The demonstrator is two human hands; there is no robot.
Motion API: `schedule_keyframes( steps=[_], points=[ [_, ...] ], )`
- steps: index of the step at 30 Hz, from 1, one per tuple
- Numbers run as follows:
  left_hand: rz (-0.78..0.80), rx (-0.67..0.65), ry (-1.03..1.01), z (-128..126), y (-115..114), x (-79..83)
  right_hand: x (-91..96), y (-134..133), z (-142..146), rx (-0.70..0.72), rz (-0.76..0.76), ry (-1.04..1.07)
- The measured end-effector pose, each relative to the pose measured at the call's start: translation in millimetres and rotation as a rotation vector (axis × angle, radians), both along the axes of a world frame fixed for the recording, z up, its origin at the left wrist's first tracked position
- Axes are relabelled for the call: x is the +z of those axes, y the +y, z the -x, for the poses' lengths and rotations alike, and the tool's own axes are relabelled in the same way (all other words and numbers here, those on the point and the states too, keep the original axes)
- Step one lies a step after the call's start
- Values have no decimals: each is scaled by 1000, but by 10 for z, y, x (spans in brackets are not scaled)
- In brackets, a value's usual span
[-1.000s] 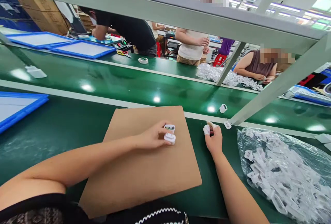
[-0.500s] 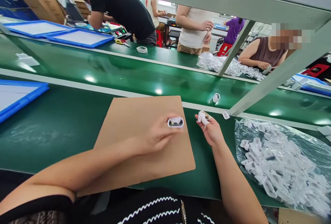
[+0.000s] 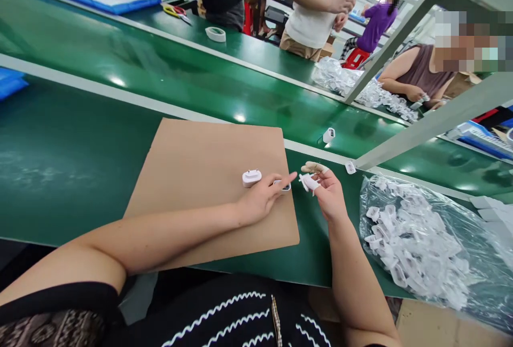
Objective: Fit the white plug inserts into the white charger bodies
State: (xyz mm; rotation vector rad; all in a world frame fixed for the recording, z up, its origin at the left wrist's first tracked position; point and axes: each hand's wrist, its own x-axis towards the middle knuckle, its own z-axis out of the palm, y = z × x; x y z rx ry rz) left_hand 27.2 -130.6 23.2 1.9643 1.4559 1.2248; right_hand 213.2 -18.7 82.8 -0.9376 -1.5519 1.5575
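Note:
My left hand (image 3: 262, 197) lies low over the cardboard sheet with its index finger stretched out. Its fingers close round a white charger housing (image 3: 286, 186), whose dark open end shows partly beneath them. Just left of the knuckles, a white plug piece (image 3: 251, 178) with two pins rests on the cardboard. To the right, my right hand (image 3: 326, 189) is raised, pinching a small white plastic part (image 3: 308, 182) between thumb and fingers. Pale coverings wrap some of its fingertips.
Brown cardboard (image 3: 192, 170) covers part of the green bench. A clear bag (image 3: 420, 245) of white plastic parts lies right. Another white housing (image 3: 329, 135) stands near the bench's back ledge, and a loose white part (image 3: 350, 168) lies by the slanted post (image 3: 433, 122). Co-workers sit and stand beyond.
My left hand has lowered toward the cardboard, its index finger now extended across the housing. The pinned plug piece has come into sight beside it. The camera view has tilted.

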Motion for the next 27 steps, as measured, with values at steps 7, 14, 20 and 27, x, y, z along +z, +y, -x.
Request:
schedule_keyframes(
  steps=[7,14,20,27],
  points=[
    [62,59,-200,-27,35,53,103,-125,-22,209,-106,-136],
    [71,85,-256,-15,56,48,26,-204,75,166,-921,-479],
    [97,53,-276,11,66,70,3,-201,142,253,-979,-595],
    [113,44,-290,14,76,50,107,-202,190,333,-1012,-657]
  ],
)
